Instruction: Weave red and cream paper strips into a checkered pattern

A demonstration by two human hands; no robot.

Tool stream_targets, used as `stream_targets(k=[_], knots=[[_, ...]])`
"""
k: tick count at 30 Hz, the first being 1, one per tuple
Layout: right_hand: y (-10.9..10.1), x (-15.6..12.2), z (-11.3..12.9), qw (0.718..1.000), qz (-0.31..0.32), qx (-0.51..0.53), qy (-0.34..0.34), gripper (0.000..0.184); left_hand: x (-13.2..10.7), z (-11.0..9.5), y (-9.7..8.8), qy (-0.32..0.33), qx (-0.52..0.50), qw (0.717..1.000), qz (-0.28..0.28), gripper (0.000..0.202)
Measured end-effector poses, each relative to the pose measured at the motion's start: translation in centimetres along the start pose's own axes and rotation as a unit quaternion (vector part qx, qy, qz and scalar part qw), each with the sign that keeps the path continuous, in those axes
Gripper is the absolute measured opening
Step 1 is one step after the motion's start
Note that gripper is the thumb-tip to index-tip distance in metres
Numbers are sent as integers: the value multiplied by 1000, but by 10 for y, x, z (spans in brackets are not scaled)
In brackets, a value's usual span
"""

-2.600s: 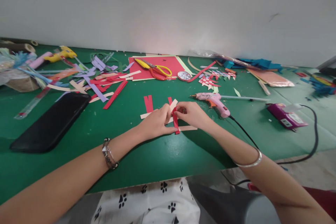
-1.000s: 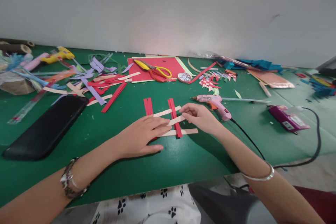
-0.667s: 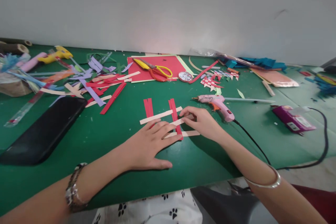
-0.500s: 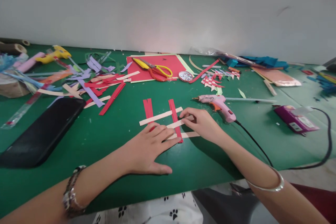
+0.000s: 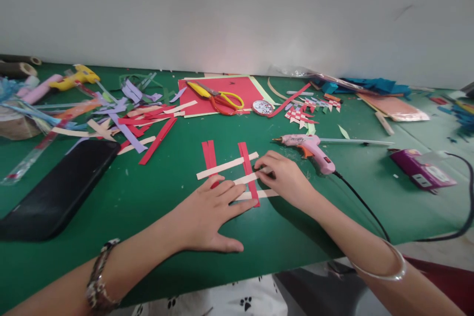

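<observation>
Red paper strips [image 5: 252, 183] and cream paper strips [image 5: 226, 166] cross each other in a loose lattice on the green table. My left hand [image 5: 215, 210] lies over the lower left of the lattice with its fingers stretched out, pressing on the strips and hiding part of them. My right hand [image 5: 283, 175] is at the right side, fingertips pinched on the right end of the middle cream strip [image 5: 246, 177]. That strip crosses the right-hand red strip. The left red strip [image 5: 209, 155] passes out of sight under my left fingers.
A pink glue gun [image 5: 309, 149] with a cord lies right of the lattice, near a purple box [image 5: 422, 170]. Scissors [image 5: 218, 96] rest on red paper [image 5: 252, 88] behind. A black phone [image 5: 61, 185] and paper scraps [image 5: 148, 118] lie to the left.
Both hands stay nearly in place. The right fingers have shifted very slightly along the middle cream strip, and the view has moved a little.
</observation>
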State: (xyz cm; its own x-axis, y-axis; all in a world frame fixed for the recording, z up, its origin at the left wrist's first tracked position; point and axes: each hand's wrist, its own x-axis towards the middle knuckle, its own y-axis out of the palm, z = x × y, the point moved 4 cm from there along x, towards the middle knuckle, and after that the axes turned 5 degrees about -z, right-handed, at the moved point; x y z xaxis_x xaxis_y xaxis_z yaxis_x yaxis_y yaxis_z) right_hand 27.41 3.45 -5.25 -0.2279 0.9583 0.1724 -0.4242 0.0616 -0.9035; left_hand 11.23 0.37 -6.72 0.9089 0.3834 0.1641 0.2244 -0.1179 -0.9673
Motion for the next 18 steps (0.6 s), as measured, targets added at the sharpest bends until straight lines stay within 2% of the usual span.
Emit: stream_targets(k=[3,5,9,12,14,16,18], knots=[[-8,-5,8,994,-64,-60,-72,13,0,0,1,-4,5,1000,9,66],[-12,-11,16,989,-65,-59,-120,17,1,0,2,-10,7,1000,20,67],[-11,-26,25,986,35,-17,-162,26,1,-1,0,-22,12,999,31,68],[-7,-33,22,985,82,-26,-147,35,-1,2,-7,-37,9,999,8,61],[-4,-34,18,988,94,-23,-122,36,-5,10,-14,-87,19,996,-31,56],[-2,-33,15,990,98,-15,-104,37,-12,22,-19,-165,36,983,-70,56],[-3,-30,14,991,95,-14,-94,38,-20,32,-18,-222,44,971,-73,64]])
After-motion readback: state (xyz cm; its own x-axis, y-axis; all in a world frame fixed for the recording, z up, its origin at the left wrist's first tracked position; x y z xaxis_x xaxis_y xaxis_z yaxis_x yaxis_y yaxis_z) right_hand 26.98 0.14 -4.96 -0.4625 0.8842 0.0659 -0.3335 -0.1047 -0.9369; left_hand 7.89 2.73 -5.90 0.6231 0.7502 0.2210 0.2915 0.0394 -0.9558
